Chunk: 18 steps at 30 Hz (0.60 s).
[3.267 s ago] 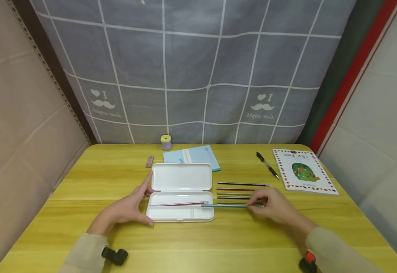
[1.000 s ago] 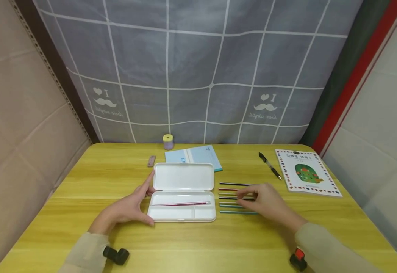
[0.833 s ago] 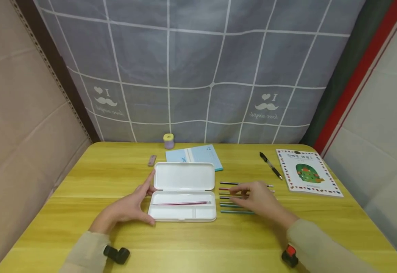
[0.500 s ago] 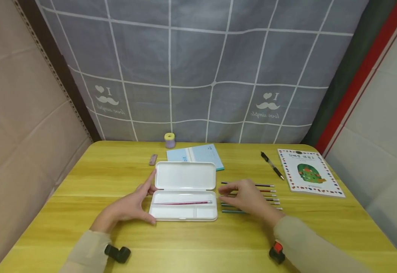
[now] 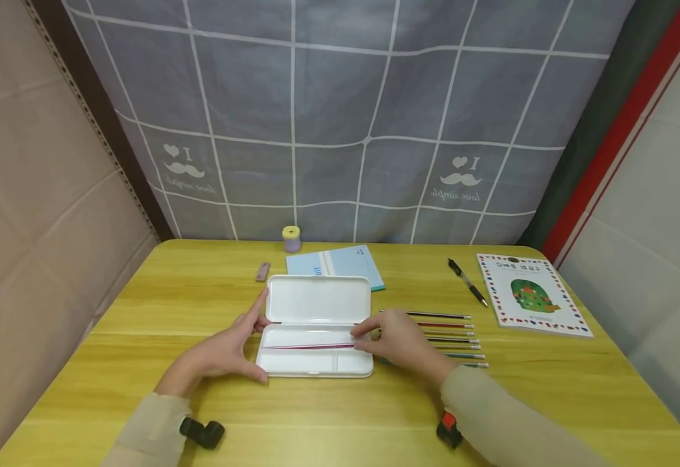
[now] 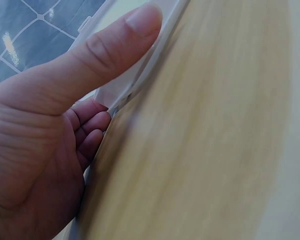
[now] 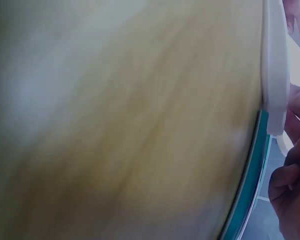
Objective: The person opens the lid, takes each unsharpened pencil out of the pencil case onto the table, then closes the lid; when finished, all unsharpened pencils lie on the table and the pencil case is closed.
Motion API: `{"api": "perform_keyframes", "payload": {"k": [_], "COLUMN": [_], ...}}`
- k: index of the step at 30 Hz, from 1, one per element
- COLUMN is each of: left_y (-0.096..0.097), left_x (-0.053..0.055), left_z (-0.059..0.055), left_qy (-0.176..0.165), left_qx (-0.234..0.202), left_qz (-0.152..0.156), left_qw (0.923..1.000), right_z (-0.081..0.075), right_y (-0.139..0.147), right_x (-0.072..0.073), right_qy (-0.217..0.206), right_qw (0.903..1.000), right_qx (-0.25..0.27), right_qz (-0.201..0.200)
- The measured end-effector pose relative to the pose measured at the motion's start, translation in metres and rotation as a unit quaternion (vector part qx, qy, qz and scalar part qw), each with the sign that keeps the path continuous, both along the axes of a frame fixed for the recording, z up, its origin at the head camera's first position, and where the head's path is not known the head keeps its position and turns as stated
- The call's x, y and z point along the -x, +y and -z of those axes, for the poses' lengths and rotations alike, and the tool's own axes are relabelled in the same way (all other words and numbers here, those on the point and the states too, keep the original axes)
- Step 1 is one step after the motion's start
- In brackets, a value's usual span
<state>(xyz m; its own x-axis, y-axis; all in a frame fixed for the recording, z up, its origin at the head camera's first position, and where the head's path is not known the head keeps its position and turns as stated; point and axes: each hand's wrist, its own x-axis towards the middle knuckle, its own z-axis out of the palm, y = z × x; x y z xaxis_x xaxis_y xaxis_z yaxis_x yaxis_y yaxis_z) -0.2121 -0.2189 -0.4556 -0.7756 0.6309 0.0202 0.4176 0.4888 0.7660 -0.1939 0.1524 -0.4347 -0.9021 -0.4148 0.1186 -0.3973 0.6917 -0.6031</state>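
A white pencil case (image 5: 293, 372) lies unfolded on the table, its lid (image 5: 318, 299) leaning back. Inside the tray rest a pink pencil (image 5: 311, 347) and a paler one close against it. My left hand (image 5: 223, 350) braces the case's left side, thumb straight at the front corner and index finger along the lid. In the left wrist view its other fingers (image 6: 92, 125) bend beside the case edge. My right hand (image 5: 401, 340) reaches over the tray's right end; a gap shows between thumb and index finger, and the thumb covers the pink pencil's end.
Several pencils (image 5: 453, 340) lie in a row right of the case, partly under my right hand. Behind are a blue notebook (image 5: 346, 261), an eraser (image 5: 263, 272) and a yellow-lidded purple sharpener-like pot (image 5: 291, 239). A black pen (image 5: 467, 282) and a picture-covered book (image 5: 533, 295) lie right.
A teal pencil carried by my right hand was laid beside the others. That hand, its fingers apart, then moved left over the row to the tray. My left hand stayed at the case.
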Motion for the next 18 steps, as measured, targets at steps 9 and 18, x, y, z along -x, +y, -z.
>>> {"api": "perform_keyframes", "payload": {"k": [9, 18], "left_y": [-0.002, 0.001], "left_x": [0.001, 0.0], "left_z": [0.0, -0.002], "left_qy": [-0.003, -0.008], "left_qx": [0.004, 0.004], "left_qz": [-0.001, 0.0], "left_qw": [1.0, 1.0], "right_z": [-0.001, -0.002], "right_y": [-0.014, -0.018], "right_x": [0.003, 0.002], "right_qy": [0.009, 0.019], "right_qw": [0.9997, 0.999], "right_qx": [-0.02, -0.038], "right_qz": [-0.007, -0.012]}}
